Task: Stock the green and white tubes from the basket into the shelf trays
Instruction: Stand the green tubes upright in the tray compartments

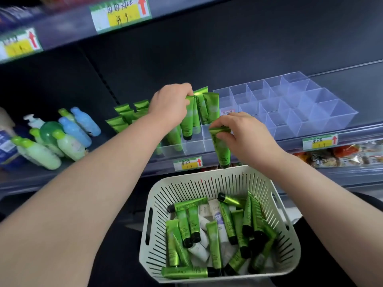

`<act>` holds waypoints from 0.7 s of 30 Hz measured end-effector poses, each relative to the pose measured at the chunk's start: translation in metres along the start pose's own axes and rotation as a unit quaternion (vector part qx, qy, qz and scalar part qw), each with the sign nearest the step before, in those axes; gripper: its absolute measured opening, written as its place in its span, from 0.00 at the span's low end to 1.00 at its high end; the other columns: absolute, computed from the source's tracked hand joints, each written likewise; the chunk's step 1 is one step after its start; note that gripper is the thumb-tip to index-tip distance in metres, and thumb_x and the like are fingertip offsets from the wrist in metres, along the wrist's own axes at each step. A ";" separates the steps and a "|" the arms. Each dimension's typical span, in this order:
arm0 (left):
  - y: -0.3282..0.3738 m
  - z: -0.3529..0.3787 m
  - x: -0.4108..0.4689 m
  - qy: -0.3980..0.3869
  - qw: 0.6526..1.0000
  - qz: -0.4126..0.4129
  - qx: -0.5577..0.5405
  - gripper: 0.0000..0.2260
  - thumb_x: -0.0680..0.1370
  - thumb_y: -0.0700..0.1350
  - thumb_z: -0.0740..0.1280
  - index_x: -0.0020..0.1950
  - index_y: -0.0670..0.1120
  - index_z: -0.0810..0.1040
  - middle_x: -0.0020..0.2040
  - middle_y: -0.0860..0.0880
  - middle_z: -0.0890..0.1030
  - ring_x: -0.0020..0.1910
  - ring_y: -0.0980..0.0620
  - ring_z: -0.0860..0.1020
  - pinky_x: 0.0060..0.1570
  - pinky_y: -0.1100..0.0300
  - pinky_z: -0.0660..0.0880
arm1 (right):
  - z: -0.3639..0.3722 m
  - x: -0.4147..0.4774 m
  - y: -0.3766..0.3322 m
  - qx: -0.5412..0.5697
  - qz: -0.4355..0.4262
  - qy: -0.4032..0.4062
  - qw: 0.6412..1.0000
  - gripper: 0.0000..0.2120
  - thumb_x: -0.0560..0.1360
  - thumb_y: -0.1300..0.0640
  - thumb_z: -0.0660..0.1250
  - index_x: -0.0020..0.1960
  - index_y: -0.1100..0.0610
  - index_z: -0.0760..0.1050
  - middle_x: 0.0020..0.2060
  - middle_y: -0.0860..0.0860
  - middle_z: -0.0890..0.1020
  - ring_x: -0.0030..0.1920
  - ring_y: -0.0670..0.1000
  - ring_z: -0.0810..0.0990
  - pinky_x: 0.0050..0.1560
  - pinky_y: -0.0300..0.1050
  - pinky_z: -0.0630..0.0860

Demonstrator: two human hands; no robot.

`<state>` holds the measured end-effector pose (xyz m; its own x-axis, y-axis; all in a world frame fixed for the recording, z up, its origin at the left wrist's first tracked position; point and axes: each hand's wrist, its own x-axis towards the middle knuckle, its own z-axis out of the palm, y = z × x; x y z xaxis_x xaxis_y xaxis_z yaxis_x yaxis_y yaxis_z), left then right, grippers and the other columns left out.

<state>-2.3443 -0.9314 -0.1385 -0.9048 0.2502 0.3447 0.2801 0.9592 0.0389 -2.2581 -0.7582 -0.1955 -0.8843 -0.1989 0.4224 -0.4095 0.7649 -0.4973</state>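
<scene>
Both our hands are busy at the shelf (159,166). Our left hand (170,104) curls its fingers round the crimped top of a green tube (187,125), which stands cap-down in a tray (192,147) compartment beside two others. Our right hand (242,133) pinches a second tube (221,150) by its crimped end; it hangs cap-down just above the basket's far rim. The basket (149,224) below holds a heap of green tubes (213,245) and white tubes (198,252).
</scene>
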 end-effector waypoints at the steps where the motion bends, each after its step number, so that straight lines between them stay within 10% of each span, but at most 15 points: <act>1: -0.002 0.006 0.004 -0.009 1.000 0.003 0.007 0.11 0.80 0.39 0.62 0.61 0.50 0.76 0.56 0.48 0.79 0.54 0.44 0.75 0.46 0.54 0.66 | 0.000 0.001 0.001 -0.001 0.000 -0.001 1.000 0.11 0.76 0.61 0.65 0.55 0.50 0.79 0.49 0.47 0.81 0.53 0.52 0.74 0.47 0.48 0.74; 21: -0.033 -0.011 -0.074 0.036 0.998 0.048 -0.034 0.10 0.80 0.41 0.64 0.59 0.49 0.79 0.58 0.51 0.80 0.60 0.49 0.72 0.52 0.53 0.71 | 0.004 0.055 -0.038 -0.024 -0.014 0.073 0.997 0.12 0.77 0.59 0.62 0.59 0.52 0.77 0.52 0.50 0.80 0.55 0.53 0.74 0.49 0.48 0.73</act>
<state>-2.2832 -0.9825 -0.1545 -0.8485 0.3272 0.4159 0.3868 0.9198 0.0656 -2.2920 -0.8008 -0.1567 -0.8294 -0.1313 0.5430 -0.4189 0.7893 -0.4489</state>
